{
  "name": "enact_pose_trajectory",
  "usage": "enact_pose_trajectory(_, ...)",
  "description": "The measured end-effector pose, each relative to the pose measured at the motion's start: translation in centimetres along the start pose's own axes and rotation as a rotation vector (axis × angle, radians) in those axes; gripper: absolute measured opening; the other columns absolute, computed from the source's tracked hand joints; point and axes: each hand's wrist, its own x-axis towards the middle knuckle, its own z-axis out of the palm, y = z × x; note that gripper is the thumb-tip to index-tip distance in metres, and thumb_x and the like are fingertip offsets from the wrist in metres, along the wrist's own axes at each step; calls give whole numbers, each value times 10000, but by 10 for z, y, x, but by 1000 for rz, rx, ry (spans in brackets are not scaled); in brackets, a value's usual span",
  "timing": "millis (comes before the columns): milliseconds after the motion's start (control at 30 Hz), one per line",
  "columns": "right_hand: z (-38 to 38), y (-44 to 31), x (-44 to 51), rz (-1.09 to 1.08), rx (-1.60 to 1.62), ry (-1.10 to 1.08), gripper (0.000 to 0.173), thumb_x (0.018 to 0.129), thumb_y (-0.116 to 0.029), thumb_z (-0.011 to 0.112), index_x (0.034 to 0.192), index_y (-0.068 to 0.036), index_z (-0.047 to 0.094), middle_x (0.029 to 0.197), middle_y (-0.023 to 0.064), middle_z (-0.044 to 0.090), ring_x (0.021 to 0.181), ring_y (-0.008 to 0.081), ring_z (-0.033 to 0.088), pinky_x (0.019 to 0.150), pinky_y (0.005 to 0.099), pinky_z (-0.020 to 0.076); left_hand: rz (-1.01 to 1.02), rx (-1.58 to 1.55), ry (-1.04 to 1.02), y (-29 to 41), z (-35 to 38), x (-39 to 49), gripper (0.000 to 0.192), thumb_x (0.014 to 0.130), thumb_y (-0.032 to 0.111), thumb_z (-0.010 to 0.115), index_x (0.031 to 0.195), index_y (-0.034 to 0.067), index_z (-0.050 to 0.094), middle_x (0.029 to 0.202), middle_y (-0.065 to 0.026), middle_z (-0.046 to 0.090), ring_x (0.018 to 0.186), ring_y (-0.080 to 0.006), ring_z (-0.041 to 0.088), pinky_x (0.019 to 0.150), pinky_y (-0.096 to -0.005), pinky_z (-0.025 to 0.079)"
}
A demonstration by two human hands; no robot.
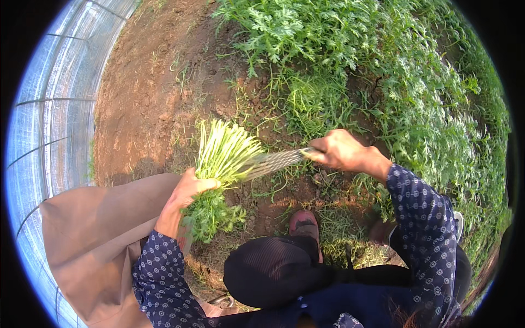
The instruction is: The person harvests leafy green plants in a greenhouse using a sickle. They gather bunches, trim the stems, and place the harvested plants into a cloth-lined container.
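Observation:
My left hand (196, 186) grips a bunch of leafy greens with deeply cut leaves (221, 164). Its pale stem ends fan out upward, while the leaves (213, 215) hang below my fist. In my right hand (340, 151) is one end of a long, narrow greyish strip (281, 160). The strip slants down to the left and reaches the right side of the bunch by my left thumb. Motion blur hides whether it is a blade or a tie, and whether it touches the stems.
Dense growing greens (426, 94) fill the right side and top. Bare brown soil (143, 102) runs along the left, beside a clear plastic greenhouse wall (61, 90). A brown cloth or sack (102, 221) lies by my left arm. My pink-and-dark shoe (304, 224) rests on the ground.

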Motion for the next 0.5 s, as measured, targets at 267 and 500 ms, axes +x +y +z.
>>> enact_pose_trajectory(267, -1, 87, -25, 402, -284, 115, 430, 982, -427, 552, 743, -78, 630, 603, 128, 606, 555, 299, 620, 500, 420, 496, -87, -374, -26, 3, -9, -32, 539, 792, 112, 723, 1264, -57, 526, 1113, -152, 659, 942, -234, 669, 870, -322, 542)
enact_pose_trajectory(500, 14, 31, -14, -328, -357, 250, 384, 936, -449, 572, 744, -128, 486, 598, 15, 490, 520, 212, 544, 450, 360, 449, 85, -888, -92, -3, 34, -47, 402, 999, 260, 535, 1283, -25, 530, 1204, -263, 617, 1005, -311, 671, 861, -409, 576)
